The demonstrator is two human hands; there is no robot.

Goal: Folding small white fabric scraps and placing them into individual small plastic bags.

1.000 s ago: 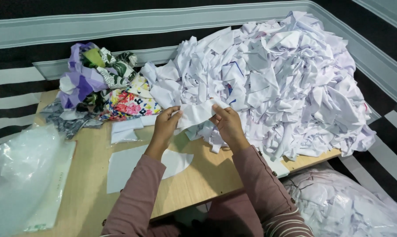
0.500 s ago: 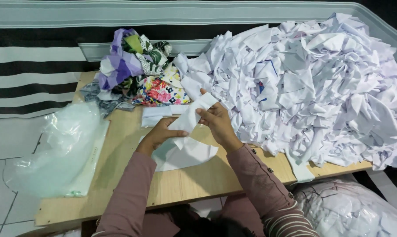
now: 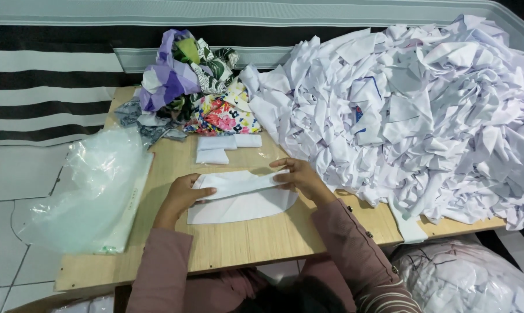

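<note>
Both hands, left [image 3: 183, 194] and right [image 3: 296, 177], pinch the ends of a white folded cloth strip [image 3: 238, 184] on the wooden surface [image 3: 238, 243]; square it over the curved white piece [image 3: 244, 210] beneath, edges flat.

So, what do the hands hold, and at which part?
A white fabric piece, stretched flat: left hand at its left end, right hand at its right end.

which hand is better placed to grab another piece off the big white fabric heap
Right, probably. The right hand holds the end of the white fabric strip beside the big heap of white fabric pieces. The left hand holds the far end, near the clear plastic bag.
</note>
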